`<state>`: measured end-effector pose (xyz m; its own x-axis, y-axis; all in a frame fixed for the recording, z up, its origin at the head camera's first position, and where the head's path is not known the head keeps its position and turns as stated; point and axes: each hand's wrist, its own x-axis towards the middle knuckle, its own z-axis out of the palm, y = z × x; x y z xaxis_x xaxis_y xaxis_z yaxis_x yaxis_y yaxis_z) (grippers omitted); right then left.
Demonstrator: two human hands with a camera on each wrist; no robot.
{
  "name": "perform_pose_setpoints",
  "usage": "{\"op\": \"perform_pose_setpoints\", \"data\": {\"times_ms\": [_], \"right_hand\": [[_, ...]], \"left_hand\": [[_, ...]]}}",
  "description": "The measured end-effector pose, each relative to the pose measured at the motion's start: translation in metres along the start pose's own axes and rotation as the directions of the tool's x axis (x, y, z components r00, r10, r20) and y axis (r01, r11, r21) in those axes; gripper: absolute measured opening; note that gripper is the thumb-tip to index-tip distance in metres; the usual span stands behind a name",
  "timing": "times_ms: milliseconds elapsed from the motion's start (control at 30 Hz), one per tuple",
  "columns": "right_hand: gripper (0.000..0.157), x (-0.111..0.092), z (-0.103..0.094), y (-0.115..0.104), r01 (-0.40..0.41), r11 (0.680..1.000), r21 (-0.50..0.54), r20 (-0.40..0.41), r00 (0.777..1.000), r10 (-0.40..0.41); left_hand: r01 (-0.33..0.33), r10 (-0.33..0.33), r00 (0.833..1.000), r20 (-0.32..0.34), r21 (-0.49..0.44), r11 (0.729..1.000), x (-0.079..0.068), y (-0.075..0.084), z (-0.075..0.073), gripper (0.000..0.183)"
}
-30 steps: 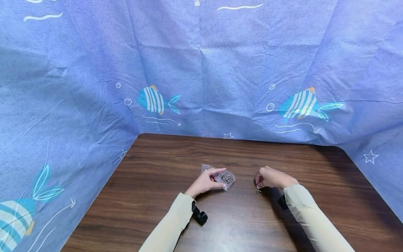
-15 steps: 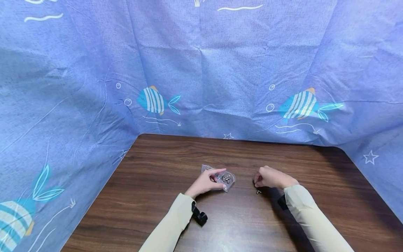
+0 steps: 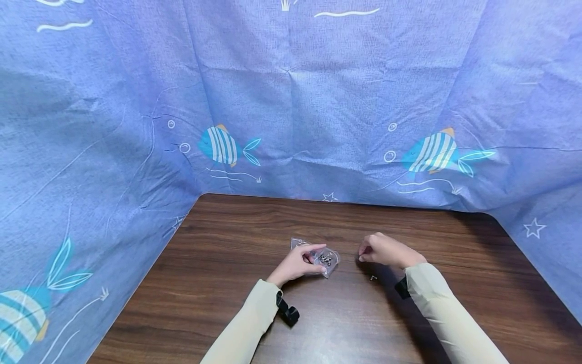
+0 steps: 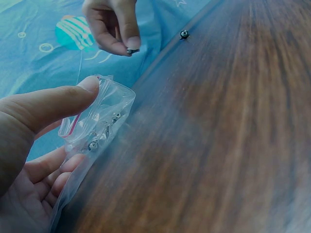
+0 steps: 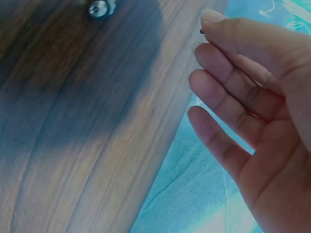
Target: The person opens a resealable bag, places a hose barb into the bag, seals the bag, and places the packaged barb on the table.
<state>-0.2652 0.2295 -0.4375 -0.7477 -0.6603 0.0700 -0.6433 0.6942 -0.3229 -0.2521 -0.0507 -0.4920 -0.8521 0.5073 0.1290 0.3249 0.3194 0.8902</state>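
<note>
My left hand [image 3: 294, 264] holds a clear plastic zip bag [image 4: 123, 95] with a pink line along its mouth, thumb on one side and fingers curled at the other. Several small shiny metal pieces [image 4: 94, 144] lie inside. To the right of the bag, my right hand [image 3: 385, 249] is over the table, thumb and index finger pinching a tiny dark metal piece [image 4: 132, 51]. Most of that piece is hidden between the fingertips. Another small metal piece with a shiny rounded head [image 5: 98, 8] lies on the table, nearer to me than the right hand.
Dark wood-grain table [image 3: 245, 222] extends around both hands. Behind it and at its sides hangs a blue cloth [image 3: 336, 101] printed with fish. Each wrist wears a black strap, and the left one's black mount [image 3: 289, 314] sticks out over the table.
My right hand has lifted from beside the loose metal piece and moved left toward the bag, pinching a tiny piece. The left hand and bag have stayed in place.
</note>
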Motion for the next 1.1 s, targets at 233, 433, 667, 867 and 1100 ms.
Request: {"op": "perform_pose_setpoints", "data": {"times_ms": [233, 433, 667, 867, 1100], "right_hand": [[0.004, 0.006, -0.004, -0.008, 0.013, 1.000, -0.017, -0.042, 0.999, -0.014], [0.004, 0.014, -0.004, -0.016, 0.014, 1.000, -0.026, -0.037, 0.999, -0.015], [0.005, 0.022, -0.001, -0.023, 0.041, 0.998, -0.048, -0.035, 0.998, -0.043], [0.004, 0.028, 0.000, -0.028, 0.051, 0.998, -0.023, -0.025, 0.998, -0.051], [0.004, 0.035, -0.001, -0.037, 0.087, 0.996, -0.037, -0.029, 0.996, -0.088]], "left_hand": [[-0.006, 0.006, 1.000, 0.024, -0.009, 1.000, -0.011, 0.028, -0.009, 0.057], [-0.012, 0.012, 1.000, 0.028, 0.001, 1.000, -0.011, 0.030, -0.010, 0.057], [-0.011, 0.011, 1.000, 0.027, 0.009, 1.000, -0.003, 0.011, -0.004, 0.059], [0.001, -0.001, 1.000, -0.004, 0.015, 1.000, 0.004, -0.014, 0.003, 0.060], [-0.006, 0.006, 1.000, -0.001, 0.012, 1.000, 0.006, -0.018, 0.002, 0.060]]}}
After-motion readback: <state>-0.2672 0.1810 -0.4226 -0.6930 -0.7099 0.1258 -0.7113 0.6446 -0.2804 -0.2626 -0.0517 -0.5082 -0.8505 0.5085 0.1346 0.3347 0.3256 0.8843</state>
